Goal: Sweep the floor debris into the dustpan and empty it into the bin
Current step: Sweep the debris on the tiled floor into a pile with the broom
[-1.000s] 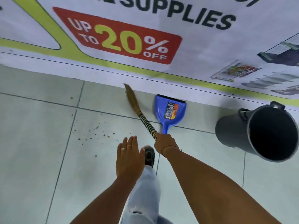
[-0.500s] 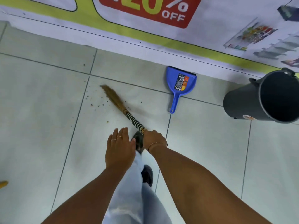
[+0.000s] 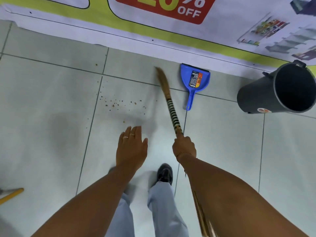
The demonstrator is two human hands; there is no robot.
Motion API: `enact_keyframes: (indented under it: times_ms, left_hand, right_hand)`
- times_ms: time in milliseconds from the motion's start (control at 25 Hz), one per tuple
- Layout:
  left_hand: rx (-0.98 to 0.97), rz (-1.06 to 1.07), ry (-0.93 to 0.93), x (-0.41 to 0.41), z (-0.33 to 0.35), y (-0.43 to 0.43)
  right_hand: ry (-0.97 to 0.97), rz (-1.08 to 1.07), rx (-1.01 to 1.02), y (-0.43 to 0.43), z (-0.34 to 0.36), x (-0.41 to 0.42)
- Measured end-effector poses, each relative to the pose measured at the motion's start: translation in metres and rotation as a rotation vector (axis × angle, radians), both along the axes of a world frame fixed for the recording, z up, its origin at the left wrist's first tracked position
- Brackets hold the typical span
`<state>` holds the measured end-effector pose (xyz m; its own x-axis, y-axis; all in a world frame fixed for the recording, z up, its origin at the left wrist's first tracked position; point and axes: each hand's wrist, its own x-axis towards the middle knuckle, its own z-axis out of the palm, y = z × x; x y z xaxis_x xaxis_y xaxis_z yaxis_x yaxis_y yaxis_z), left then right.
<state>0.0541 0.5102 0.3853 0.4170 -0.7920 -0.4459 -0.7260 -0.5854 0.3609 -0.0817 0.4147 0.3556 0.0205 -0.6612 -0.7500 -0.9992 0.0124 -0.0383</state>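
Note:
My right hand (image 3: 184, 146) grips a short straw broom (image 3: 168, 98) by its black-and-yellow striped handle; the blurred brush tip points up and away, just left of the blue dustpan (image 3: 195, 81). The dustpan lies flat on the pale floor tiles near the wall, handle toward me. Small brown debris (image 3: 118, 103) is scattered on the tile left of the broom. My left hand (image 3: 131, 147) hovers flat with fingers apart, holding nothing. A dark grey bin (image 3: 277, 89) stands at the right, its mouth showing toward me.
A printed banner (image 3: 153, 28) runs along the wall base behind the dustpan. A yellow stick end (image 3: 12, 195) lies at the lower left edge. My black shoe (image 3: 165, 172) and light trousers are below my hands.
The broom tip has swung from the debris on the left over to the right, beside the dustpan. The debris lies a little closer to me. The view has shifted slightly.

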Motion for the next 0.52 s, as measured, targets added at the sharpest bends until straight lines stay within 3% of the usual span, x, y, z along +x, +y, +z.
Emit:
enact_keyframes:
  times_ms: [120, 280, 520]
  left_hand:
    - [0.024, -0.067, 0.005, 0.02, -0.001, 0.037]
    - [0.082, -0.181, -0.074, 0.065, -0.008, 0.079]
    - [0.089, -0.149, -0.053, 0.107, -0.014, 0.107]
  right_hand:
    - [0.107, -0.21, 0.106, 0.025, -0.013, 0.011]
    - [0.093, -0.184, 0.197, 0.069, -0.021, 0.055]
    - [0.03, -0.166, 0.181, 0.101, -0.03, 0.118]
